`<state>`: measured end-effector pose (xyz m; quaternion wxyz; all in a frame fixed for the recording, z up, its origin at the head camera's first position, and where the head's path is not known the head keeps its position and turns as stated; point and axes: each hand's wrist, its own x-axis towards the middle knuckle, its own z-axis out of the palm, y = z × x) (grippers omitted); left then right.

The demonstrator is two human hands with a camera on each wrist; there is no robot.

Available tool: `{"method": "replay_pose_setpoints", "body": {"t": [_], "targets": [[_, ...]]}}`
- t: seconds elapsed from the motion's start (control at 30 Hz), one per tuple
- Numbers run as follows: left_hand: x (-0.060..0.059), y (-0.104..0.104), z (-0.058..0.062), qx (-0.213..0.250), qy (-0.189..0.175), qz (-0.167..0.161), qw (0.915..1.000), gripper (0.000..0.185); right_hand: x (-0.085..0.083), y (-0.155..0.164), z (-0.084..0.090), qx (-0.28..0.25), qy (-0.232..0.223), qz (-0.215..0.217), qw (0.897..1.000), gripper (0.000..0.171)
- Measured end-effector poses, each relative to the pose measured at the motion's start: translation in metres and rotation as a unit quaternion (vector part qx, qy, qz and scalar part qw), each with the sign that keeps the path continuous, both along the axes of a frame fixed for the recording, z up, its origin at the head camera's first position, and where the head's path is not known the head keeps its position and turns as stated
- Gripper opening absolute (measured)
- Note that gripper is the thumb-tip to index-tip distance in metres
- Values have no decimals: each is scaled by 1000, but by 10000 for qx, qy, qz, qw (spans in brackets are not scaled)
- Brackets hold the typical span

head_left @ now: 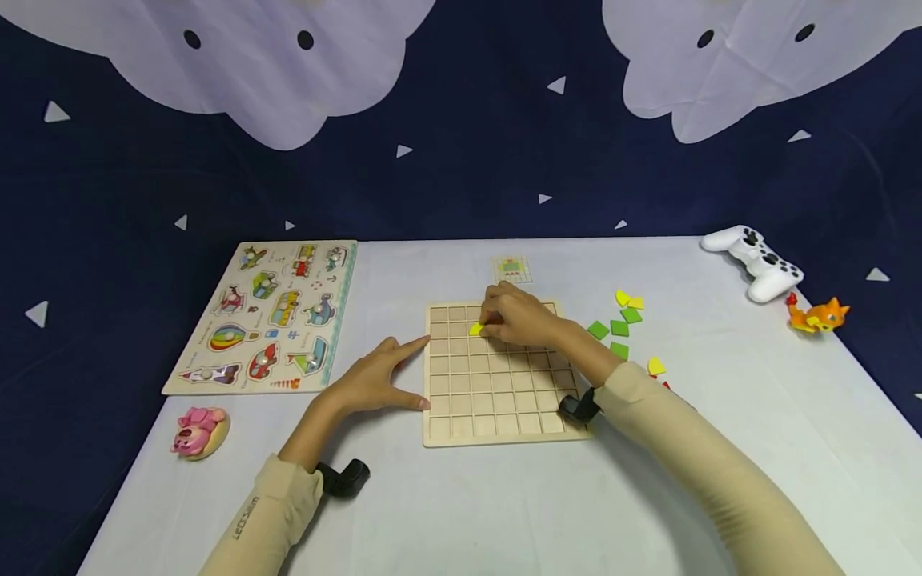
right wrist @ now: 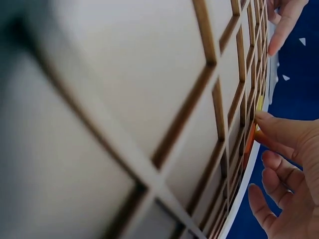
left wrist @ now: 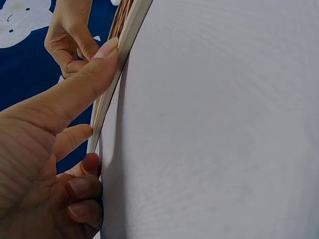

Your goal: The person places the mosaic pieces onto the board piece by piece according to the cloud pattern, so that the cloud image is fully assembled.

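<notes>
From my head camera, my right hand point(head_left: 520, 318) rests over the upper rows of the wooden grid board point(head_left: 504, 416), fingers curled and pinching a small yellow tile point(head_left: 475, 329) that sits in a cell near the board's top left corner. My left hand point(head_left: 374, 380) lies flat on the white table point(head_left: 519, 512) against the board's left edge, fingers straight, forefinger touching the upper part of that edge and thumb the lower part; it holds nothing. Right of the board lie loose green tiles point(head_left: 618, 328) and more yellow ones point(head_left: 628, 301), and just beyond its far edge a small pattern card point(head_left: 512, 269). Well left of the board lies a vehicle peg puzzle point(head_left: 270, 316), with a pink toy point(head_left: 198, 432) nearer me; far right of the board are a white game controller point(head_left: 756, 260) and an orange toy point(head_left: 817, 316). From my left wrist, my left thumb point(left wrist: 99, 64) presses the board's edge point(left wrist: 117, 74), the other fingers loosely bent beside it. From my right wrist, the board's cells point(right wrist: 149, 99) fill the view and my fingertips point(right wrist: 279, 132) pinch the yellow tile point(right wrist: 259, 103) at the board's surface.
</notes>
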<state>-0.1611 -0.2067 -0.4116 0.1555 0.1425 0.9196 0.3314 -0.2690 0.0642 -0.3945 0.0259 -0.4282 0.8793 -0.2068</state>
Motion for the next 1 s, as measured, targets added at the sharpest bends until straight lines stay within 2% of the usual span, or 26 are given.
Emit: {"method": "replay_pose_setpoints", "body": {"t": [0.13, 0.27, 0.37, 0.6, 0.77, 1.0], "targets": [[2, -1, 0, -9, 19, 30, 10000, 105, 2, -2, 5, 210, 158, 15, 9997, 9], [1, -1, 0, -14, 67, 25, 10000, 105, 2, -3, 14, 610, 686, 192, 9956, 13], [0, 1, 1, 45, 72, -16, 10000, 105, 1, 3, 22, 701, 926, 215, 9930, 16], [1, 2, 0, 38, 8, -28, 10000, 106, 4, 40, 35, 481, 566, -231, 9970, 25], [1, 0, 1, 4, 13, 17, 10000, 106, 12, 77, 32, 613, 467, -476, 9959, 22], [0, -1, 1, -37, 56, -19, 10000, 105, 28, 117, 26, 631, 334, -585, 9957, 22]]}}
